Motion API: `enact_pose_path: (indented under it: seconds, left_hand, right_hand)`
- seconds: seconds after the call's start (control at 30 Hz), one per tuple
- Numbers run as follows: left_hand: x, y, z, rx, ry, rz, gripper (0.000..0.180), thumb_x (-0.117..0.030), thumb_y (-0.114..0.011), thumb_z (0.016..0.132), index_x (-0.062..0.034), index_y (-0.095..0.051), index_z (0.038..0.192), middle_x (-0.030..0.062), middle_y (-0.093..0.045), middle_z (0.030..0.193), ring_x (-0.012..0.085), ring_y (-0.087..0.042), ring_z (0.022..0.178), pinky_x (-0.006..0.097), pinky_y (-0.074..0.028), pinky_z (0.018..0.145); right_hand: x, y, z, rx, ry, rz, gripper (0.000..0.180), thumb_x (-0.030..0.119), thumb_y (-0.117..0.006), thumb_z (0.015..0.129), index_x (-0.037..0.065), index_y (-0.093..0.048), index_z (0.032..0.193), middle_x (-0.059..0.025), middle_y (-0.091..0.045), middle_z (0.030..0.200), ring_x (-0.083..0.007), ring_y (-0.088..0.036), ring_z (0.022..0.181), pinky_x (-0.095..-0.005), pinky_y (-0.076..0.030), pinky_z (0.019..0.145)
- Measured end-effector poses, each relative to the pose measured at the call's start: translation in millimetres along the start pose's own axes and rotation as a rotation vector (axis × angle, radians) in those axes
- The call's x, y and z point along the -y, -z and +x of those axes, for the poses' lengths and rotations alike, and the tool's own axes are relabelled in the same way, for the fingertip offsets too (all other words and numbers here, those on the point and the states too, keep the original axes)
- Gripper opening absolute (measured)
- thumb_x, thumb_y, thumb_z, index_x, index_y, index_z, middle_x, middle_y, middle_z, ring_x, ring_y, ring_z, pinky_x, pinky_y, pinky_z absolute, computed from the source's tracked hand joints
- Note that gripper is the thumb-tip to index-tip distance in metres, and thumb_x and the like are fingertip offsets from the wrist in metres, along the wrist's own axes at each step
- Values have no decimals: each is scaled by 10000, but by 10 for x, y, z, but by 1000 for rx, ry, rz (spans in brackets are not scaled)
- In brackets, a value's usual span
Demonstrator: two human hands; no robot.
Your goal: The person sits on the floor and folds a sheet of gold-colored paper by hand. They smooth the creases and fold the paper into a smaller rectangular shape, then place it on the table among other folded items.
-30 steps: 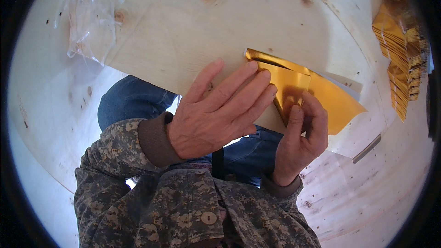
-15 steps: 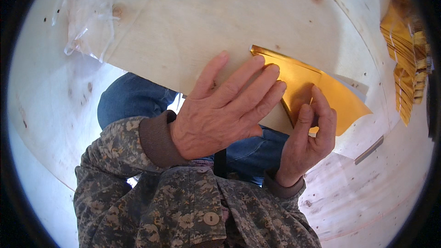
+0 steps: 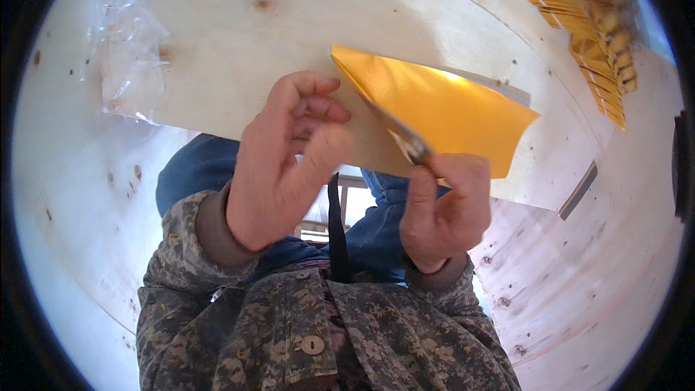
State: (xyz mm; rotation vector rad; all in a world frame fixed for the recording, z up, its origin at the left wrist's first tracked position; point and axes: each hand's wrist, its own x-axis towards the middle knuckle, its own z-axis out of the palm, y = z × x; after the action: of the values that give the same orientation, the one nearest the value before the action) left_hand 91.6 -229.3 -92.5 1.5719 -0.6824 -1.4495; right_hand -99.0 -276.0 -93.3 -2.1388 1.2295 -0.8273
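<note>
Left hand point(image 3: 286, 166) now curled, lifted — right fingers point(image 3: 441, 174) pinching gold sheet point(image 3: 441, 112) over pale plywood board point(image 3: 239, 36).

Clear plastic bag point(image 3: 119, 36), perhaps gold strips point(image 3: 579, 11)

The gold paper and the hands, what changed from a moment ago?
The left hand, which lay flat with spread fingers over the gold sheet, has lifted off and curled its fingers. The right hand has gone from the sheet's middle to pinching its near edge. More of the sheet now shows. The wooden board, the plastic bag and the stack of gold pieces stayed put.
</note>
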Motion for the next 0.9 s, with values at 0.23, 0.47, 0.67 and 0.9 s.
enact_pose_path:
  seconds: [0.23,0.47,0.67,0.9]
  left_hand:
    - [-122,-22,-156,95,144,-583,341,-197,-608,1000,16,-563,1263,77,-653,1170,155,-643,1053,300,-530,897]
    - [-327,264,-1108,1,-232,-483,178,-86,-612,976,-17,-656,1134,72,-699,1088,171,-687,964,324,-562,847]
    - [-484,409,-1769,85,-368,-559,207,-58,-607,972,-3,-658,1165,86,-700,1119,188,-689,1002,333,-562,877]
    - [-559,359,-2235,195,-435,-527,291,-96,-590,977,2,-598,1251,128,-682,1174,239,-686,1047,379,-561,917]
  right_hand:
    - [304,83,-224,104,565,-148,323,166,-771,750,69,-699,1050,-48,-606,918,-233,-600,798,-367,-503,732]
    - [580,785,-522,-408,163,-108,582,220,-778,823,35,-549,1324,-161,-595,1263,-306,-532,1208,-430,-395,1038]
    - [720,1450,-668,-188,-236,580,696,324,-674,950,-9,-364,1477,-205,-444,1476,-298,-402,1390,-414,-330,1136]
    - [1107,1800,-900,-52,-206,816,607,314,-664,957,-11,-452,1425,-165,-578,1341,-222,-536,1224,-341,-393,1081]
